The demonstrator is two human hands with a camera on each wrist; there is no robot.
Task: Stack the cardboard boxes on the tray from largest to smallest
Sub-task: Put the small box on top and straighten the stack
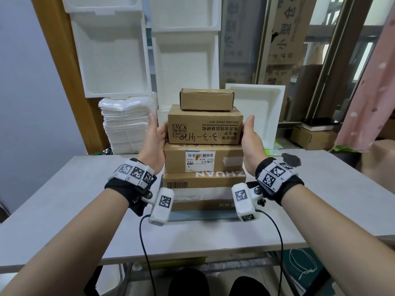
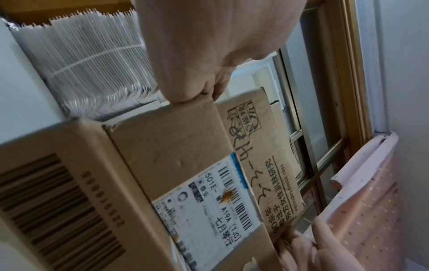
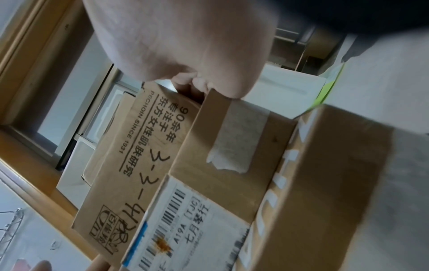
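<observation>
Standing at far left beyond the pale grey table (image 1: pixel 64 199): a banded pile of white plastic sheets (image 1: pixel 126 127), with tall white foam trays (image 1: pixel 111 54) leaning upright behind it. Reaching in from the near left and grasping with the left hand (image 1: pixel 155 137): laying the palm against the left end of the mid-sized brown cardboard box printed with black lettering (image 1: pixel 205 127), hooking the thumb at its near edge, wrapping the fingers toward its far side. Rising in the middle of the table, on a flat grey tray (image 1: pixel 203 216): a pile of boxes, widest at the bottom. Lying lowest, a flat brown box with a white top (image 1: pixel 203 205); sitting on that, a shallow brown box with a barcode (image 1: pixel 204 180); then a brown box bearing a white shipping label (image 1: pixel 203 159); then the printed box, sitting second from the top; and crowning it all, a small plain brown cardboard box (image 1: pixel 206 99), shifted slightly right of centre. Gripping the right end of the same printed box with the right hand (image 1: pixel 250 139): pointing the thumb up along the near corner, curling the fingers behind the end. Leaning at far right, just behind the pile: another white foam tray (image 1: pixel 256 110).
</observation>
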